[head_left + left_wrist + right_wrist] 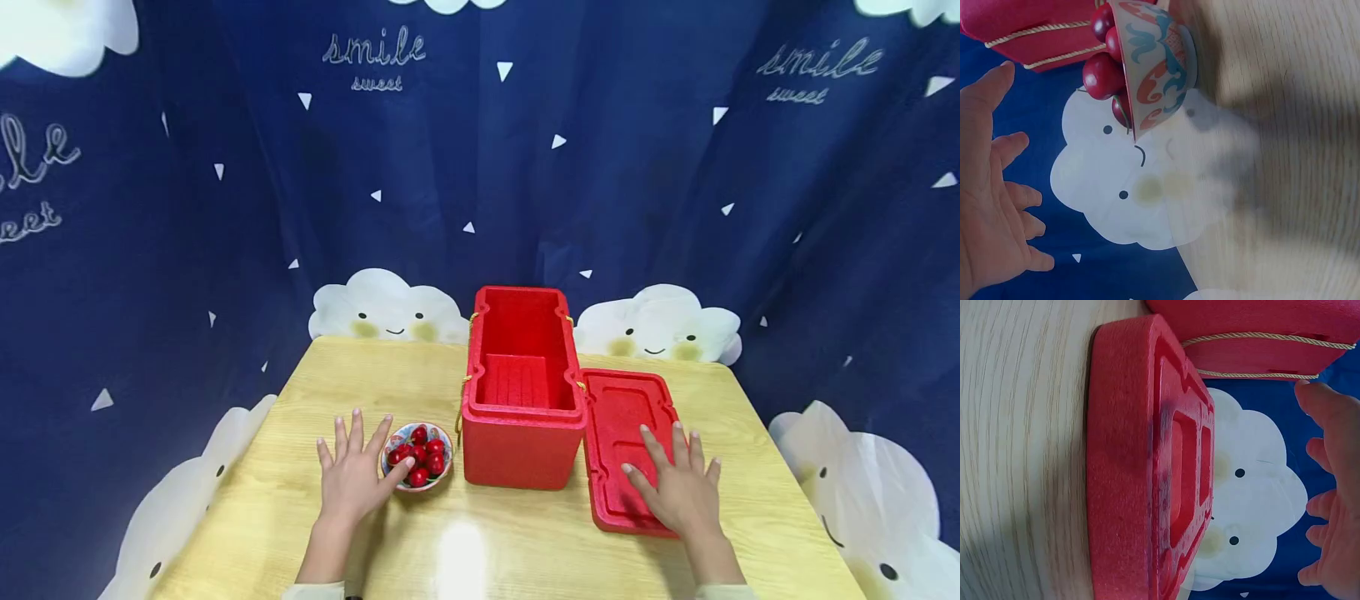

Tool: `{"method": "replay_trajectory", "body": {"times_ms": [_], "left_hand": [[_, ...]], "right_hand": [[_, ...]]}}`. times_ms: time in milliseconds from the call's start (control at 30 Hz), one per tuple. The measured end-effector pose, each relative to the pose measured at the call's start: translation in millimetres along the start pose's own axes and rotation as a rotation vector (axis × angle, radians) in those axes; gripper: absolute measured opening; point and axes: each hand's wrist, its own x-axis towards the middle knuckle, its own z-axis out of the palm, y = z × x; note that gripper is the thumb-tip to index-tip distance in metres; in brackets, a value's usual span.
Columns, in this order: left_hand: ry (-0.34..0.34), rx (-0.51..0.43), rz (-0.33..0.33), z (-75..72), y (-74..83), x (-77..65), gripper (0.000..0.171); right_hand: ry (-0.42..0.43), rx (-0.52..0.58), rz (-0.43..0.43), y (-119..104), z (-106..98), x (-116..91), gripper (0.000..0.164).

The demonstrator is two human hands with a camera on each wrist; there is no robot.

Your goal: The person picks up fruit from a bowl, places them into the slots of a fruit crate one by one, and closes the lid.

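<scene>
A small patterned bowl heaped with red cherries stands left of a red foam box. The box is uncovered and nothing shows inside it. Its red lid lies on the table to the right, recessed side up. My left hand is held with fingers spread just beside the bowl, its thumb overlapping the cherries in the head view; in the left wrist view the hand is apart from the bowl. Above the lid's right part, my right hand hovers with spread fingers, holding nothing.
Everything stands on a light wooden table. Yellow cord runs along the box's sides. A dark blue curtain with white clouds and triangles hangs behind and around the table.
</scene>
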Motion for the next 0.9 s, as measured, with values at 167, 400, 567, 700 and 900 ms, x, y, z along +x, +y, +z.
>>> {"method": "replay_trajectory", "body": {"times_ms": [167, 400, 567, 700, 900], "left_hand": [[0.002, -0.034, -0.006, -1.7, 2.0, -2.3, 0.076], [0.035, -0.109, -0.028, -2.9, 2.4, -8.2, 0.067], [0.071, -0.205, -0.063, 1.3, 0.4, -11.4, 0.060], [0.087, -0.277, -0.080, 6.8, 0.4, -15.0, 0.055], [0.144, -0.405, -0.095, 15.1, 2.9, -20.0, 0.052]], "right_hand": [[0.094, 0.059, -0.023, -5.8, -0.9, -2.0, 0.072], [0.160, 0.176, -0.024, -13.5, 1.2, -7.4, 0.068], [0.175, 0.331, 0.003, -21.7, 0.0, -5.9, 0.066], [0.163, 0.463, 0.025, -27.4, 1.3, -4.6, 0.066], [0.159, 0.564, 0.059, -35.3, -1.4, -1.3, 0.068]]}}
